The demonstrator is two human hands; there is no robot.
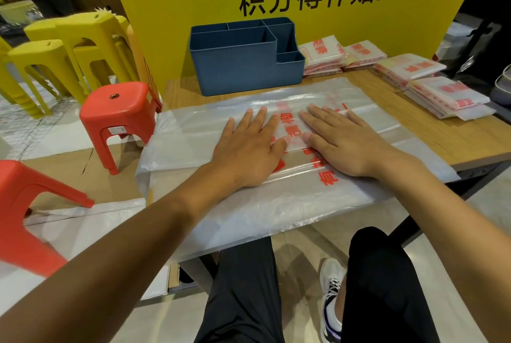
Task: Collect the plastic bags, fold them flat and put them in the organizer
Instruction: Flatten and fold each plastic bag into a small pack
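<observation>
Legs: dark trousers and a white sneaker (330, 295) are showing below the bench (456, 138).
Left hand (249, 146): lying flat, fingers straight, pressing on the plastic bag (276, 204).
Right hand (345, 140): pressing flat just beside it.
Plastic bag: spreading across the bench, its near edge overhanging.
Organizer (243, 63): sitting behind the bag.
Folded bags (409, 80): lying stacked at right.

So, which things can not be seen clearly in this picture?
- Head view: the blue organizer shows its compartments only from the front; its walls hide their floors.
- The red print on the plastic bag is partly covered by the left hand and the right hand.
- The folded bags lie stacked, so their number cannot be counted.
- The red stool is cut off by the left edge.
</observation>
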